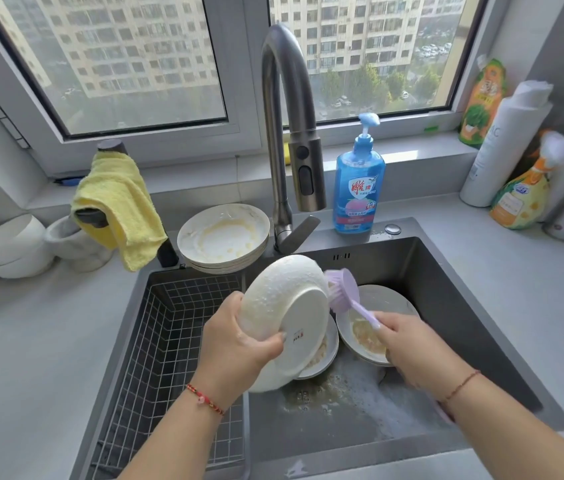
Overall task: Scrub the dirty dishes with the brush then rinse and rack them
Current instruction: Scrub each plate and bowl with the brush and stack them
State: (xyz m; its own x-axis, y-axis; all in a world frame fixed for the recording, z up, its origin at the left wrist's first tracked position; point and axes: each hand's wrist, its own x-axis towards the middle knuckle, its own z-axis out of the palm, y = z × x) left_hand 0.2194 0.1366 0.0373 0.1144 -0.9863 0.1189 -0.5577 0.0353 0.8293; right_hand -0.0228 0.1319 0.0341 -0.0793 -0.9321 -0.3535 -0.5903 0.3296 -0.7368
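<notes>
My left hand grips a white bowl tilted on its side above the sink, its soapy underside facing me. My right hand holds the handle of a lilac dish brush, whose head touches the bowl's right rim. Below them, two dirty plates lie in the sink basin: one partly hidden under the bowl, the other to the right with brown residue. A stack of dirty plates sits on the sink's back edge. The wire rack fills the sink's left part.
A tall grey faucet arches over the sink. Blue dish soap bottle stands behind the basin. A yellow cloth hangs at the left. White bowls sit on the left counter, bottles on the right. Foamy water covers the basin floor.
</notes>
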